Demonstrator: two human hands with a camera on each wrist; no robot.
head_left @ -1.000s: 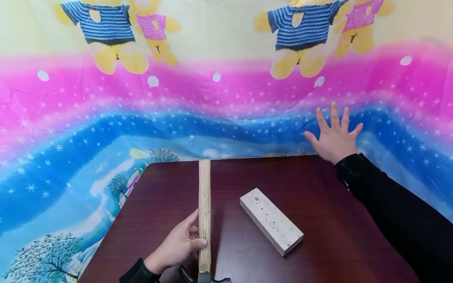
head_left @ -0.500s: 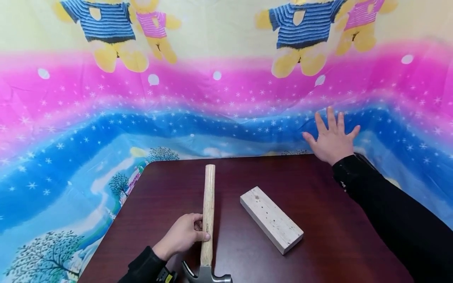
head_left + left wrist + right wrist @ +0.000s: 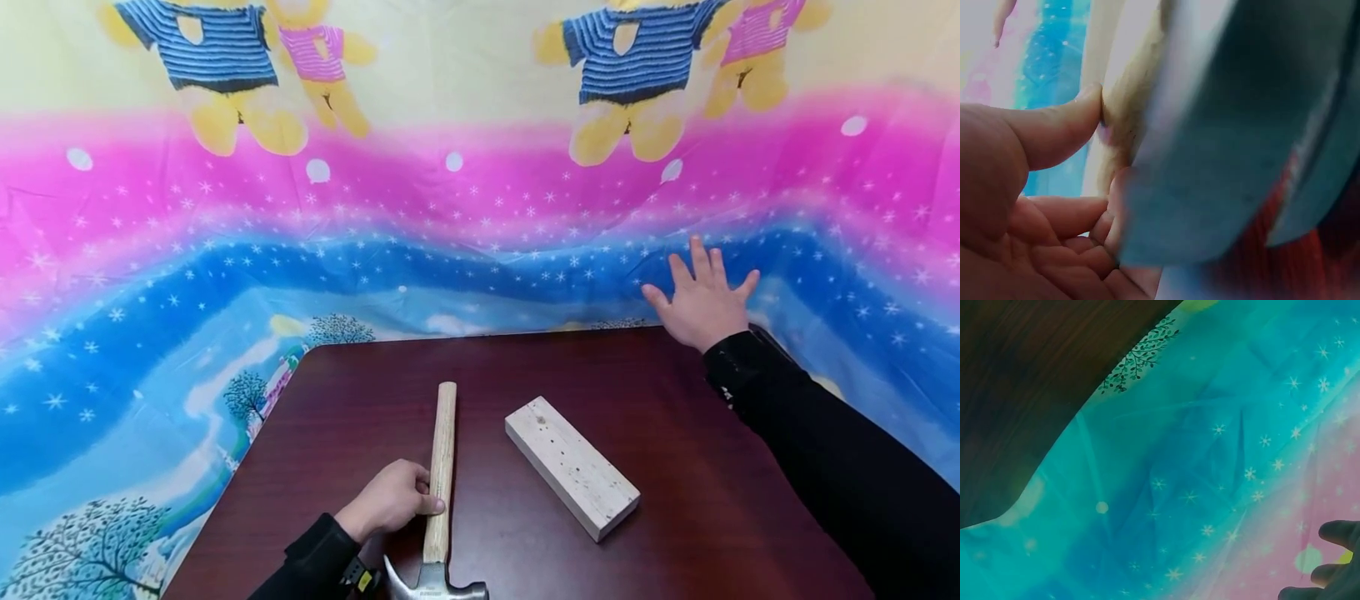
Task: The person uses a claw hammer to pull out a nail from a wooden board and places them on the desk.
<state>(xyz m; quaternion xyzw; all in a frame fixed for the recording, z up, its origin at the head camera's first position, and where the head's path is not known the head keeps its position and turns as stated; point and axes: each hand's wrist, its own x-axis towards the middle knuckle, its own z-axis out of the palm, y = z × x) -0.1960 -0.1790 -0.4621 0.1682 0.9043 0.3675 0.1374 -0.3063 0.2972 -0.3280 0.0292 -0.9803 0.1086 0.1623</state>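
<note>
My left hand (image 3: 392,498) grips a claw hammer by its pale wooden handle (image 3: 444,433), with the thumb on top. The handle points away from me, and the metal head (image 3: 437,582) is nearest, partly cut off by the lower edge of the head view. I cannot tell whether the hammer touches the table. In the left wrist view the hammer's head (image 3: 1210,162) looms large and blurred, with thumb and fingers around the handle behind it. Raised beyond the table's far right, my right hand (image 3: 703,304) is spread wide and holds nothing. Only its fingertips (image 3: 1335,534) show in the right wrist view.
A pale wooden block (image 3: 572,467) with dark holes lies slantwise on the dark red-brown table (image 3: 360,400), right of the hammer. Behind and left of the table hangs a patterned cloth (image 3: 450,200) in pink, blue and cream.
The hammer handle's far end has dropped lower in view, and more of the head shows. My left hand has shifted slightly right and away. The right hand has sunk a little, still spread.
</note>
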